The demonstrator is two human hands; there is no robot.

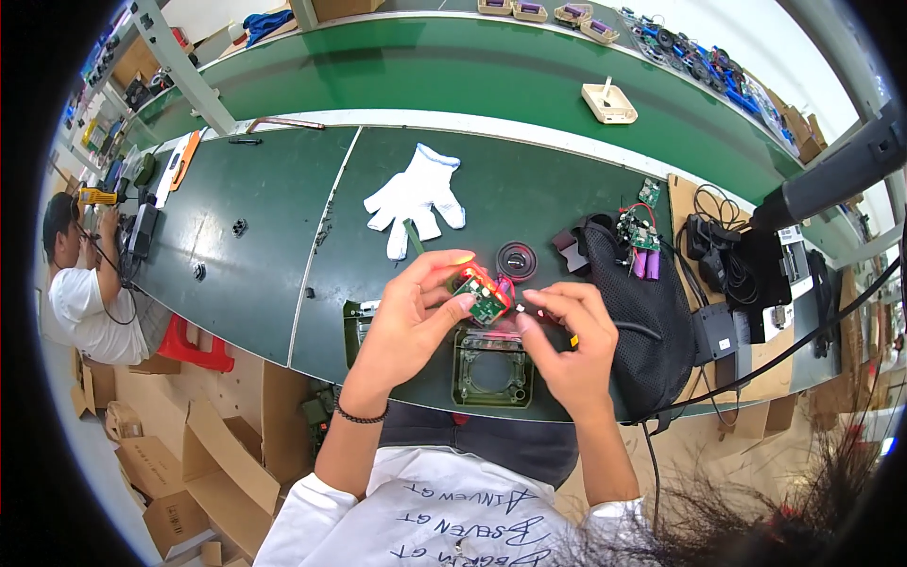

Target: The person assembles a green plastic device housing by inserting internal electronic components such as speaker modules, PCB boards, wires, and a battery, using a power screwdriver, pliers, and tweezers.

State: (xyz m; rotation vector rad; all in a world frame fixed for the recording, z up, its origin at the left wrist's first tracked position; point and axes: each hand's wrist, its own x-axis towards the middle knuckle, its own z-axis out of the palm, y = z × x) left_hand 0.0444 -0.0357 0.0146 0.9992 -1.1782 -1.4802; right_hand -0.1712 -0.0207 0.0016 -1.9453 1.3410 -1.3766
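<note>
My left hand [402, 326] is closed on a green circuit board [480, 302], which is tilted above the bench with red light glowing along its edge. My right hand [578, 345] pinches a small white connector [521, 309] between thumb and forefinger, just right of the board. Just beyond the board lies a round black speaker [517, 261]. Below the hands, an olive-green housing [491, 370] with a large round opening lies on the bench. Another olive-green case part [355, 326] is partly hidden behind my left hand.
A white glove [416, 198] lies ahead of my hands. On the right are a black mesh bag [652, 331], a wired board with purple battery cells [646, 263], and a cardboard sheet [682, 203] with black adapters. Another person [94, 293] sits at the far left.
</note>
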